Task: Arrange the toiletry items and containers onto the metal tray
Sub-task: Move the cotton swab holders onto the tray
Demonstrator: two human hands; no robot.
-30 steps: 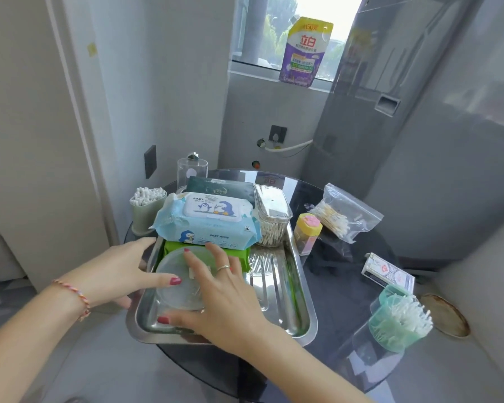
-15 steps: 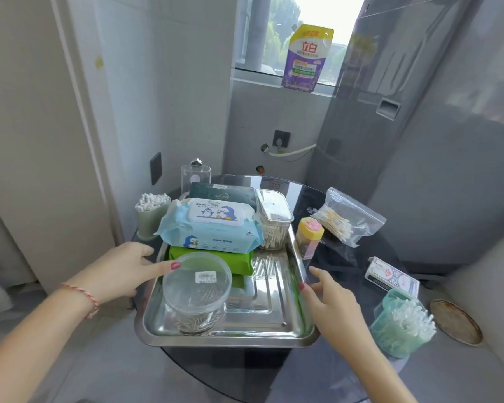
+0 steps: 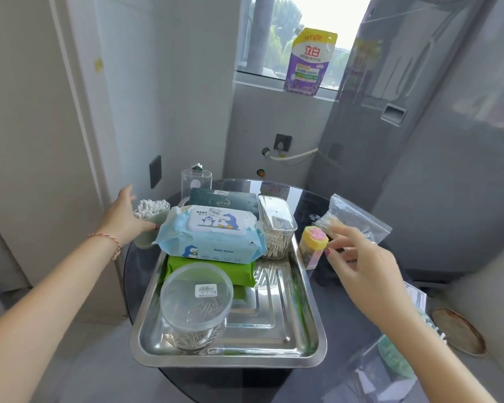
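Note:
The metal tray (image 3: 309, 338) lies on a round dark glass table. On it stand a round clear tub (image 3: 196, 303) at the front left, a green pack (image 3: 210, 267), a blue baby wipes pack (image 3: 213, 235) stacked above, and a clear rectangular box of cotton swabs (image 3: 277, 228). My left hand (image 3: 122, 219) is open against a green cup of cotton swabs (image 3: 152, 213) left of the tray; whether it grips the cup I cannot tell. My right hand (image 3: 361, 266) hovers open, fingertips just right of a small yellow jar with a pink lid (image 3: 313, 245).
A zip bag of swabs (image 3: 352, 219) lies at the right. A clear cylinder (image 3: 196, 181) and a dark pack (image 3: 224, 199) stand behind the tray. A mint swab holder (image 3: 396, 356) sits at the front right table edge. Walls are close on the left and back.
My right hand let go of the round tub on the tray and moved right and forward to the yellow jar. My left hand left the tray's left rim and reached to the swab cup.

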